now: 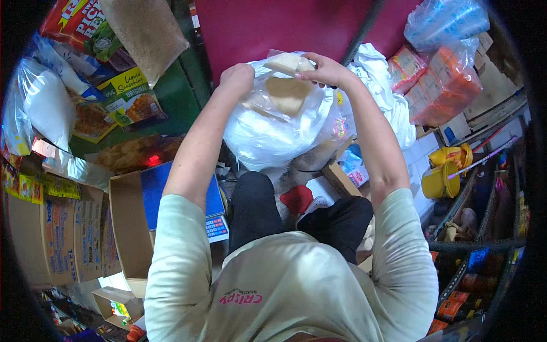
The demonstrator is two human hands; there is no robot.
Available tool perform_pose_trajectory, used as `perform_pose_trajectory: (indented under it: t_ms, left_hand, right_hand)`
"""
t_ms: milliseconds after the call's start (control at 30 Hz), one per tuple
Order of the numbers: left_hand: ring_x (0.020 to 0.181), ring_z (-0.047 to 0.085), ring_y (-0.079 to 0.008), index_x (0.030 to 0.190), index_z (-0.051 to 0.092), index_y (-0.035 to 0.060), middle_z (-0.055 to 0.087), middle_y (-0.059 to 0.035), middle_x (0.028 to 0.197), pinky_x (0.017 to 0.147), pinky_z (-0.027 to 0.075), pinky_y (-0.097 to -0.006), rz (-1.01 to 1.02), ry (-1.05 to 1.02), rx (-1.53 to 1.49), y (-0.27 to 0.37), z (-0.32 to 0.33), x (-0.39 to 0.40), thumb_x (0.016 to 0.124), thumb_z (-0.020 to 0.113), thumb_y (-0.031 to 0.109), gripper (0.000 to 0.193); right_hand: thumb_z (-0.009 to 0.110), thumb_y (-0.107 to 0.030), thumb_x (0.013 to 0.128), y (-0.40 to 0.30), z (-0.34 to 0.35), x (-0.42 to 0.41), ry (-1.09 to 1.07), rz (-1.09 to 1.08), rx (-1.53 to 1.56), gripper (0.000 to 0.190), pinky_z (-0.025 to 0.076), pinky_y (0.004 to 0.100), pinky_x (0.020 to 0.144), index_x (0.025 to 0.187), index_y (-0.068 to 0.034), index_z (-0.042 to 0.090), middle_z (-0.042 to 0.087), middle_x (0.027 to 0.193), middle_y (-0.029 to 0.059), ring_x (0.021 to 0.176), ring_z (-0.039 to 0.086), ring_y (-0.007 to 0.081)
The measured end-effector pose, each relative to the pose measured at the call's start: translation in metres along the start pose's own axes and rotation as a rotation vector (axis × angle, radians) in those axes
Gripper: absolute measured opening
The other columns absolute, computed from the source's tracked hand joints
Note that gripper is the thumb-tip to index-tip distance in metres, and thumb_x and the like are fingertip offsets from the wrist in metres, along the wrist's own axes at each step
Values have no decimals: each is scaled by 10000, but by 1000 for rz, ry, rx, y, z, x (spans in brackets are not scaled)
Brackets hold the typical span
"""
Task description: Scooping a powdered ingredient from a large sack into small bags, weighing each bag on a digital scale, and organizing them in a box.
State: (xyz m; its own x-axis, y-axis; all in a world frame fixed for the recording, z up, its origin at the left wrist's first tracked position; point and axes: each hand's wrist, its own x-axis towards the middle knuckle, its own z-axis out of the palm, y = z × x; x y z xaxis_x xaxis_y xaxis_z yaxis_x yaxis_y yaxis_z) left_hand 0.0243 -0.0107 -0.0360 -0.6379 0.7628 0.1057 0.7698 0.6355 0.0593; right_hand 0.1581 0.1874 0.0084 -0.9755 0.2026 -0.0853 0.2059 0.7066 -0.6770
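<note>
A large white plastic sack (277,141) stands before me with its mouth open. Inside its mouth lies a pale, light-brown granular or powdery substance (288,94), seen through and within a clear plastic bag (269,104). My left hand (237,79) has its fingers closed on the bag's left edge. At the right, my right hand (318,70) is closed on something dark, perhaps a scoop's handle, and touches a clear plastic portion filled with the same pale stuff (286,63) above the sack's opening. The exact grip of the right fingers is partly hidden.
A blue-topped scale with a keypad (217,226) is left of my knees, beside an open cardboard box (130,213). Seasoning packets (132,96) and a filled brown bag (145,34) lie at upper left. Orange wrapped packs (444,85) and yellow pails (440,179) are at right.
</note>
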Motion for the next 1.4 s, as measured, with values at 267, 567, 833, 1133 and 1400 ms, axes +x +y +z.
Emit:
perform_pose_trajectory:
  t_ms: [267, 567, 833, 1133, 1400]
  left_hand:
    - [762, 635, -213, 1090, 617, 71, 640, -174, 888, 698, 493, -326, -15, 12, -628, 12, -15, 12, 635, 555, 24, 461]
    - [653, 625, -214, 1096, 583, -2, 645, -158, 822, 657, 498, -313, 63, 10, -795, 17, -33, 9, 649, 585, 49, 450]
    - [722, 627, -199, 1104, 584, -6, 639, -153, 961, 651, 493, -315, 43, 183, -736, 27, -21, 26, 687, 508, 14, 424]
    - [934, 578, -353, 1010, 632, 51, 604, -215, 958, 827, 446, -402, 52, 220, -723, 38, -31, 39, 713, 537, 91, 315]
    - [609, 548, -128, 1157, 540, -21, 636, -89, 880, 572, 459, -267, -45, 57, -1169, 42, -47, 34, 759, 554, 50, 404]
  right_hand:
    - [706, -415, 624, 2, -7, 1, 84, -52, -70, 775, 481, 302, 703, 1242, -19, 458, 603, 966, 158, 853, 585, 218]
    - [675, -398, 589, -17, -16, 11, 97, -76, -342, 694, 427, 338, 906, 1205, -116, 526, 586, 1116, 134, 1030, 559, 270]
    - [682, -307, 614, -84, -23, 15, 27, 12, -911, 557, 470, 347, 819, 1136, -144, 577, 618, 1056, 76, 967, 587, 252]
    - [579, -282, 768, -144, -32, 20, 5, 107, -1349, 342, 284, 528, 925, 1078, -145, 624, 611, 1099, 63, 1042, 562, 234]
    - [544, -296, 781, -158, -43, 7, 11, 95, -1374, 332, 288, 485, 931, 1064, -147, 629, 605, 1119, 48, 1049, 566, 189]
